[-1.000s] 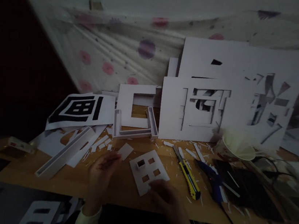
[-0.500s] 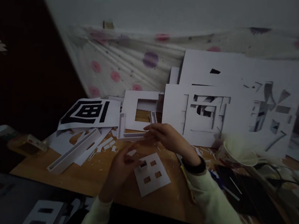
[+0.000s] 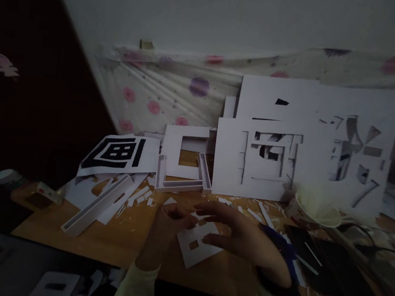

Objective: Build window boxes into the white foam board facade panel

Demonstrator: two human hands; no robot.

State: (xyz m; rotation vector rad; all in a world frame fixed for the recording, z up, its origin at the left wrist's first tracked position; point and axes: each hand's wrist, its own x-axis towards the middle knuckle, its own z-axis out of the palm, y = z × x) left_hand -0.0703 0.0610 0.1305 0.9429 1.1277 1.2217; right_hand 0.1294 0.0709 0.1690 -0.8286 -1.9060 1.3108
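Observation:
A white square panel with cut-out square holes lies on the table before me, partly covered by my hands. My left hand is at its upper left edge, thumb and fingers pressed together; whatever they hold is too small and dark to make out. Over the panel's right side is my right hand, its fingers stretched out and thumb apart, with nothing seen in it. Beyond my hands stands a white U-shaped channel piece. A long white channel strip lies at the left.
Cut white boards lean at the back. A sheet with a printed black character lies at the left, near a bottle. White scraps are scattered about. A paper cup and dark flat items are at the right.
My right hand has left the U-shaped piece and come down toward me, over the panel. My left hand has moved slightly right. The view has tilted up a little.

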